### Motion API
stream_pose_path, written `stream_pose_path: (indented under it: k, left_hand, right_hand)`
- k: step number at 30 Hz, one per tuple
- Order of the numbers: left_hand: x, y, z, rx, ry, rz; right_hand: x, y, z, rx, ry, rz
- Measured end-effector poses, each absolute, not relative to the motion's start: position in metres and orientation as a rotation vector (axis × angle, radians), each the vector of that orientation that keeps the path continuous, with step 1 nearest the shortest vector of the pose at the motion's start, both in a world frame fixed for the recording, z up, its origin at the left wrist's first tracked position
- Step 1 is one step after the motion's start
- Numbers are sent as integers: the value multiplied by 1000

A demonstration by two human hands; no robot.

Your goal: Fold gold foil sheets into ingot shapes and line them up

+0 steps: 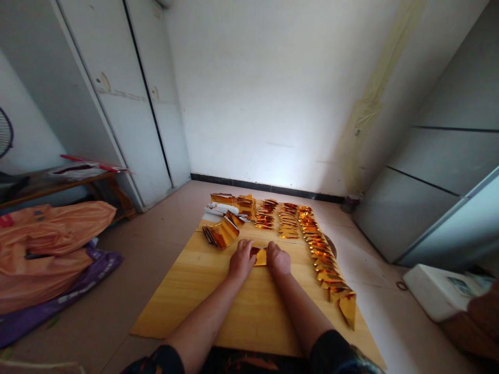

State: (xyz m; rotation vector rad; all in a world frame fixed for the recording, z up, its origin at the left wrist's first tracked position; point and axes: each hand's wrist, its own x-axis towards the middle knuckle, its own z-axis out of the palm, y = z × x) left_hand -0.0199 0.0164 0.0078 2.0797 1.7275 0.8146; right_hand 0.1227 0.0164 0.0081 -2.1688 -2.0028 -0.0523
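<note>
A small sheet of gold foil paper (260, 257) lies at the middle of the wooden board, between my two hands. My left hand (242, 258) grips its left end with the fingers bent around it. On the right end, my right hand (278, 258) has its fingers closed over the paper. Just beyond my left hand rests a curved stack of gold foil sheets (224, 232). Several folded gold foil pieces (289, 221) lie in rows beyond my right hand, and a long overlapping row of them (322, 254) runs down the board's right side.
The wooden board (187, 291) extends toward my body. At its far left are more foil sheets (246, 205) and a white roll (221, 209). Orange cloth (50, 244) lies on the left, a white box (440, 292) stands right, and a refrigerator (432, 171) is behind it.
</note>
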Motion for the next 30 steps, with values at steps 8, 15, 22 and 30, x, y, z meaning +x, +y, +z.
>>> stream_pose_path:
  k: [8,15,22,30]
  left_hand:
    - [-15,14,18,2086,1824,703]
    - [-10,11,26,2111,1940,532]
    - [-8,11,32,2106,1984,432]
    - [-8,13,23,2175,1993,421]
  right_hand:
    - [122,20,21,-2227,-2039,57]
    - [122,30,24,-2279,-2035,147]
    - [121,31,24,-2305,-2030,109]
    - [116,28,23,-2341,-1965,94]
